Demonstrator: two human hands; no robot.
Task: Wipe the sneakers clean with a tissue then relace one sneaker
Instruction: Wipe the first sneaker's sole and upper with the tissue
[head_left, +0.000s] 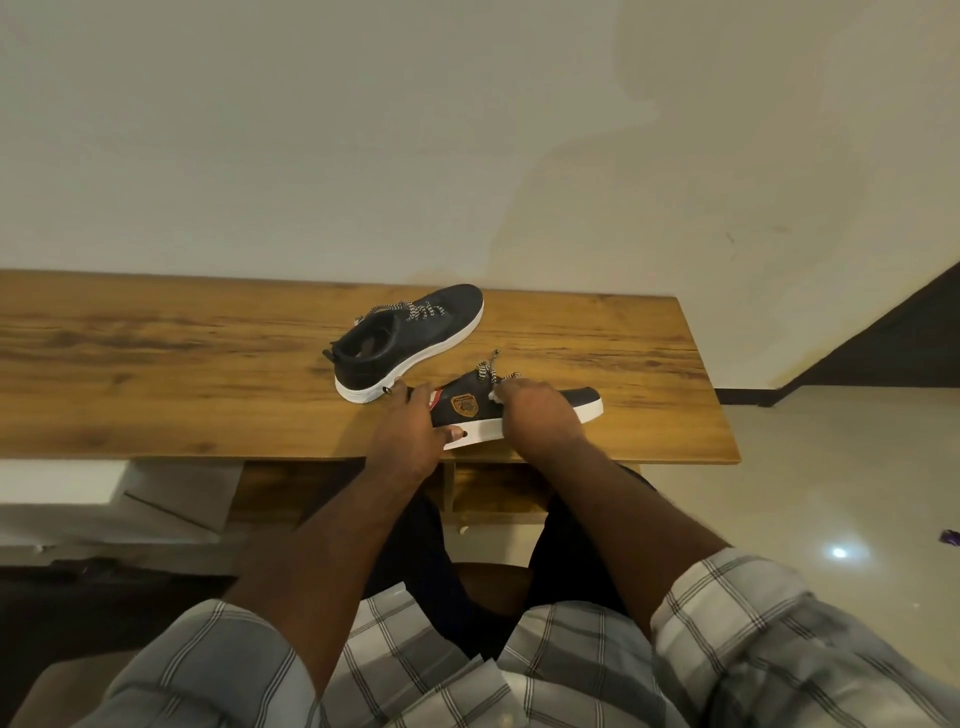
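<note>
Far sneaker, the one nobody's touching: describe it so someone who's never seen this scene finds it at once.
On the long wooden table against the pale wall, two dark sneakers with white soles sit right of centre. The far sneaker lies nearer the wall, toe pointing up and right, its opening facing the camera. Unlike the near sneaker, gripped by the left hand and right hand, no hand touches it.

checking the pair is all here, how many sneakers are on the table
2. One sneaker lies farther back on the wooden table, untouched. The near sneaker sits at the front edge, held by the left hand while the right hand works on it.
</note>
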